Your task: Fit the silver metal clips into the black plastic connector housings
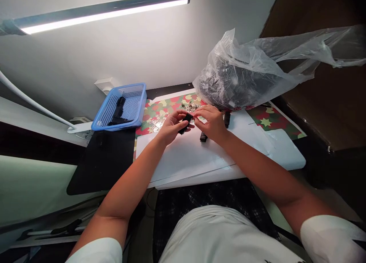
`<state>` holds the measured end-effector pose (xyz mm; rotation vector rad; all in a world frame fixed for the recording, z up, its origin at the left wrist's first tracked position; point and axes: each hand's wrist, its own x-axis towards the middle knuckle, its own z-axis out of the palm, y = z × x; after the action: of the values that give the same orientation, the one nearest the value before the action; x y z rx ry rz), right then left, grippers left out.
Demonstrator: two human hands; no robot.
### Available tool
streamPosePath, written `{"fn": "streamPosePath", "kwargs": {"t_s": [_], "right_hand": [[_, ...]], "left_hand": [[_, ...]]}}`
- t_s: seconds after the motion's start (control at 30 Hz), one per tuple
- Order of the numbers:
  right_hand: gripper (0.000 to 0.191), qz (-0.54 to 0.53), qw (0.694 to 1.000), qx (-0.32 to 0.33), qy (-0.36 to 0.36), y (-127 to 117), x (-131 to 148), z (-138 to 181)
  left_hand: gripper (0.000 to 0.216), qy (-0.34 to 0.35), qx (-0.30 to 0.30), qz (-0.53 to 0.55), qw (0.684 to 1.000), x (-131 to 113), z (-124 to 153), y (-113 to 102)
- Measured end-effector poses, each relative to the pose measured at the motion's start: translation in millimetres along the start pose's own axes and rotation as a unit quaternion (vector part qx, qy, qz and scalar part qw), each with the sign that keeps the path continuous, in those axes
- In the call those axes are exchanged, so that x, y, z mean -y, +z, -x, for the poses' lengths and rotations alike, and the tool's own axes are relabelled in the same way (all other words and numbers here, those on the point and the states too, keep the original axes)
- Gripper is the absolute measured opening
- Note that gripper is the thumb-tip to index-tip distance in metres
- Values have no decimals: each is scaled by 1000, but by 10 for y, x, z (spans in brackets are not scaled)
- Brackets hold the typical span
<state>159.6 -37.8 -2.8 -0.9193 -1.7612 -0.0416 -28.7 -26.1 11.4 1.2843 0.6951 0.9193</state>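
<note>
My left hand (172, 127) and my right hand (210, 122) meet above a white sheet (183, 158). Between them is a small black plastic part (186, 123), gripped by my left fingers, with my right fingertips pinching its upper end. Two similar black parts lie close to my right hand: one (203, 137) stands on the sheet, and another (227, 119) sits beyond it. Tiny metal bits (190, 107) are scattered on a colourful patterned mat (168, 108) just past my fingers.
A clear plastic bag (237, 78) full of black parts lies at the far right of the table. A blue mesh basket (120, 107) holding black items stands at the left, beside a black pad (103, 160). A wall socket and a light tube are above.
</note>
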Motion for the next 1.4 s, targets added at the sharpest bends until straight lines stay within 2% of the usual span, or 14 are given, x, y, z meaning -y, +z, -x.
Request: {"fn": "streamPosePath", "kwargs": {"t_s": [0.27,0.5,0.63,0.73,0.9,1.17,1.4], "right_hand": [[9,104,994,11,-14,-18,34,3],[11,113,993,-4,-12,19,28,-2],[10,114,993,-15,-8,4,-2,3],[9,66,998,-20,-3,-17,-32,-5],[7,-15,999,-23,-19,-24,-43,-34],[13,-18,1000,9,-1,-21,-58,-23],[12,92,994,64,-17,-40,-18,-22]], "left_hand": [[44,11,-25,-31,999,22,18,87],[43,10,-47,-22,999,54,11,156],[42,20,-95,5,995,88,-33,80],[43,33,-123,16,992,99,-54,13],[46,28,-101,11,994,89,-39,28],[48,11,-74,2,997,63,-16,112],[50,-6,-56,7,998,61,-8,108]]}}
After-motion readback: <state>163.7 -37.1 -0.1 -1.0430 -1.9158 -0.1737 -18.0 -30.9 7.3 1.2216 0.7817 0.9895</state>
